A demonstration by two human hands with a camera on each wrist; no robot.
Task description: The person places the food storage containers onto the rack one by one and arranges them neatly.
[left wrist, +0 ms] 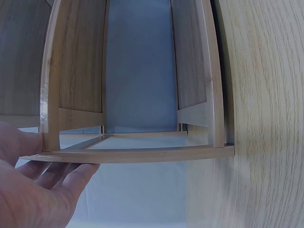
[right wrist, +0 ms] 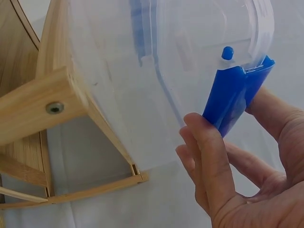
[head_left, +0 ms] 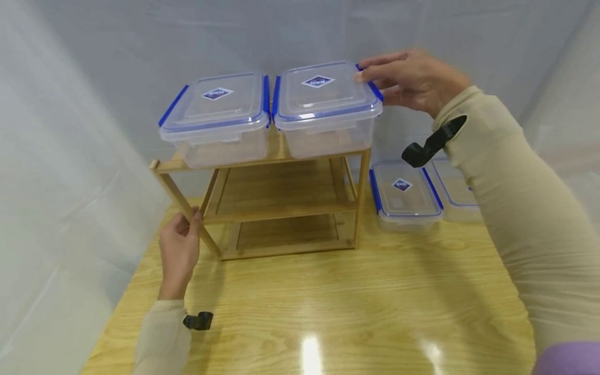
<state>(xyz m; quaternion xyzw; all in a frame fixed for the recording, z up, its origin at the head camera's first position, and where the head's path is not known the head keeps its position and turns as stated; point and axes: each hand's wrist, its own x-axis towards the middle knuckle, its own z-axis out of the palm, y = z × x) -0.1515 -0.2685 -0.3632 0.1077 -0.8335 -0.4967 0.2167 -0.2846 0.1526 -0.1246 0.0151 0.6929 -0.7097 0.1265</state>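
Note:
A three-tier wooden shelf rack [head_left: 281,211] stands on the table. Its left front post is pinched between the thumb and fingers of my left hand [head_left: 180,245], at the middle shelf's height; the left wrist view shows this hand [left wrist: 52,190] around the wooden frame [left wrist: 142,155]. Two clear lidded containers with blue clips sit side by side on the top shelf. My right hand [head_left: 414,80] grips the right container [head_left: 328,112] by its right side, thumb on the lid edge, fingers beneath the blue clip [right wrist: 232,97]. The left container [head_left: 217,120] stands close beside it.
Two more clear containers stand on the table right of the rack, one with its lid label [head_left: 401,185] showing and another [head_left: 454,182] partly behind my right sleeve. The wooden table [head_left: 328,302] extends in front. Pale sheeting [head_left: 304,31] hangs behind and at the sides.

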